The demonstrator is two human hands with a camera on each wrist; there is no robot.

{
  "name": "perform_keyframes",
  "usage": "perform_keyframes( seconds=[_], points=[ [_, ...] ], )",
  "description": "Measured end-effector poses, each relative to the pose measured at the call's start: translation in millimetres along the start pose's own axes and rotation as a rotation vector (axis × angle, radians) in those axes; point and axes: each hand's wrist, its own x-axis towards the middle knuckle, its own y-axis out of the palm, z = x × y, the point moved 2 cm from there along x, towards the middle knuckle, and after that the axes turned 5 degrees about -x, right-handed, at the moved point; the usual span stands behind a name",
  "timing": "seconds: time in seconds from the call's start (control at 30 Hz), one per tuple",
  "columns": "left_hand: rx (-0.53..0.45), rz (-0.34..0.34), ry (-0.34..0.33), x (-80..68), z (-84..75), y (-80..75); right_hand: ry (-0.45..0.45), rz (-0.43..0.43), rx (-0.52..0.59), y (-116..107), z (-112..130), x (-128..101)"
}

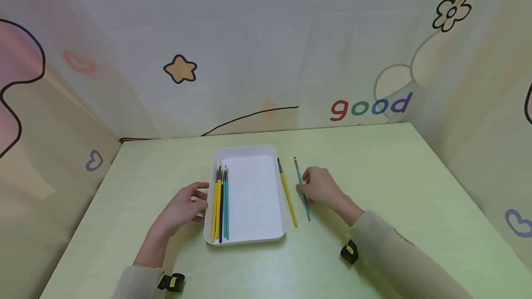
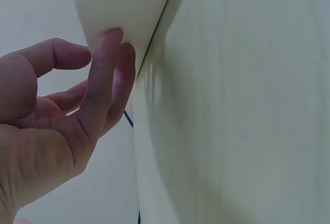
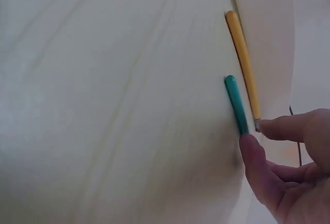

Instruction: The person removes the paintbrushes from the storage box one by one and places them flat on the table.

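Pale green table (image 1: 374,174): right hand (image 1: 322,187) fingers pinch the teal brush (image 1: 302,188); left hand (image 1: 184,206) fingers, relaxed, touch the tray (image 1: 249,240).

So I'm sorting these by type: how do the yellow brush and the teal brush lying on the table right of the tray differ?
The yellow brush lies right beside the white tray; the teal brush lies farther from it. The yellow brush lies free, while the right hand touches the teal brush at mid-handle. The yellow one looks slightly thicker. Both are slim paintbrushes lying flat on the green table, roughly parallel, bristles pointing away from the person.
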Motion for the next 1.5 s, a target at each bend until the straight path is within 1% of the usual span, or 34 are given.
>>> perform_keyframes(
  seconds=[0.1,0.17,0.2,0.27,0.33,0.4,0.47,0.53,0.6,0.7,0.77,0.97,1.1,1.27,1.5],
  points=[
    [0.007,0.003,0.002,-0.5,-1.1,-0.3,-0.066,-0.074,-0.007,-4.4,11.8,-3.5],
    [0.01,0.007,0.004,-0.1,-2.0,-0.6,-0.145,-0.125,0.017,-6.3,26.0,-5.5],
    [0.011,0.008,0.004,0.4,-2.4,-0.9,-0.185,-0.134,0.039,-6.4,34.6,-6.5],
    [0.011,0.014,0.006,0.9,-3.1,-1.6,-0.244,-0.1,0.119,-4.3,53.3,-7.7],
    [0.006,0.019,0.006,0.9,-3.5,-2.2,-0.265,-0.009,0.227,2.3,71.1,-7.2],
    [-0.001,0.025,0.006,0.8,-3.2,-2.9,-0.231,0.12,0.347,13.6,85.4,-5.4],
    [-0.007,0.033,0.007,0.3,-2.8,-3.2,-0.169,0.234,0.43,29.0,96.2,-2.7],
    [-0.016,0.037,0.003,0.4,-2.1,-3.3,-0.112,0.306,0.462,45.8,104.3,-0.6],
    [-0.024,0.042,-0.003,0.8,-1.2,-3.3,-0.066,0.338,0.478,62.9,109.6,1.3],
    [-0.035,0.051,-0.013,2.0,0.4,-3.7,-0.016,0.338,0.47,79.6,120.0,1.3],
    [-0.041,0.057,-0.016,2.9,1.2,-4.2,-0.002,0.33,0.467,85.8,127.5,1.8],
    [-0.068,0.069,-0.011,4.5,2.3,-5.1,-0.037,0.3,0.402,99.7,143.3,8.1],
    [-0.071,0.074,-0.014,4.2,3.0,-4.7,-0.023,0.283,0.382,107.3,148.0,10.7],
    [-0.07,0.075,-0.016,4.4,3.5,-3.8,0.014,0.247,0.418,113.7,149.6,13.4],
    [-0.076,0.075,-0.011,4.4,3.9,-3.0,0.067,0.203,0.446,116.6,151.2,14.5]
  ],
)
